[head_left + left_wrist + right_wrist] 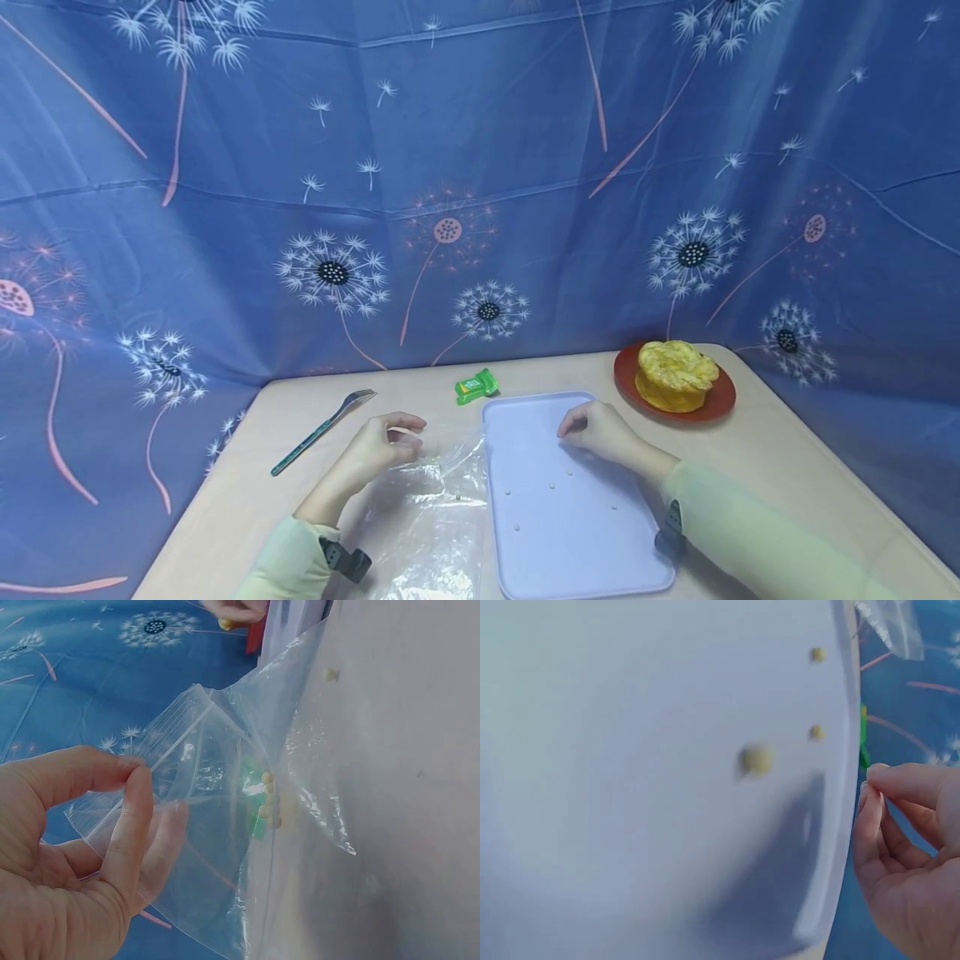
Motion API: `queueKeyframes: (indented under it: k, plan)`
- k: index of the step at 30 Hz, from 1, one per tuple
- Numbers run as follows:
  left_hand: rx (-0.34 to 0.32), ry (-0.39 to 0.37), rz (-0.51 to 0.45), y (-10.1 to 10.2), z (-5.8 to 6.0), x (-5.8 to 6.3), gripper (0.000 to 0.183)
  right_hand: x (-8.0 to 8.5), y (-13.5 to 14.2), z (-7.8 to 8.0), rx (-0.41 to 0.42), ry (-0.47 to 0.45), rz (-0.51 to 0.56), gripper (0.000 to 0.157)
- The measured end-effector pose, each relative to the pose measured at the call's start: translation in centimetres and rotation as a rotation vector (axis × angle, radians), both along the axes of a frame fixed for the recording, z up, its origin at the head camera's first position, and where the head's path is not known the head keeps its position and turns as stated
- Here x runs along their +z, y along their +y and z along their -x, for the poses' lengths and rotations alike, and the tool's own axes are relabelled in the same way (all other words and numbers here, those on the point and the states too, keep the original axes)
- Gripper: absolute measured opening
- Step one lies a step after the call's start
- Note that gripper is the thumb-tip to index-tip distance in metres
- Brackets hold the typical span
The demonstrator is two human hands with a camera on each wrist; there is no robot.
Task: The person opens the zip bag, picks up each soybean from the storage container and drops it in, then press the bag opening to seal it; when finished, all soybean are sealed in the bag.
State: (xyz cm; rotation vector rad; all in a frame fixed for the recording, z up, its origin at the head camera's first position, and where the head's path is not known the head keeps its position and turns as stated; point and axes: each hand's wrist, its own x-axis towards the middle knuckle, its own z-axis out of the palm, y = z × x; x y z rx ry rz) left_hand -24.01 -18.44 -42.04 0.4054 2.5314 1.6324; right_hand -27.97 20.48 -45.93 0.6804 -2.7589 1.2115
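My left hand point(381, 448) pinches the top edge of a clear zip bag point(202, 757) between thumb and forefinger, with other fingers behind the film. Several small round yellowish beans point(270, 799) lie in the bag's lower part. To the right of the bag, a white tray point(577, 550) bears several more scattered beans point(817, 732). Above the tray's far right part is my right hand point(603, 432), its thumb and forefinger tips together point(911, 840). Whether a bean sits between those tips cannot be seen.
A green wrapped packet point(477, 386) lies behind the tray. At the back right, a red plate point(723, 400) holds a round yellow bread point(675, 375). A fork point(322, 432) with a green handle lies at the left. A blue dandelion-print cloth point(480, 167) hangs behind the table.
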Motion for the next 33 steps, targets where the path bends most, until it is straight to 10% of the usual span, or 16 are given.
queueKeyframes:
  k: [19,33]
  plan:
    - [-0.013,-0.003,-0.009,0.2,0.0,-0.1,0.046,3.0,-9.7,0.2,0.126,-0.036,0.210,0.005]
    - [-0.020,0.004,0.000,0.2,0.0,0.0,0.044,3.1,-13.2,0.0,0.195,0.024,0.121,0.005]
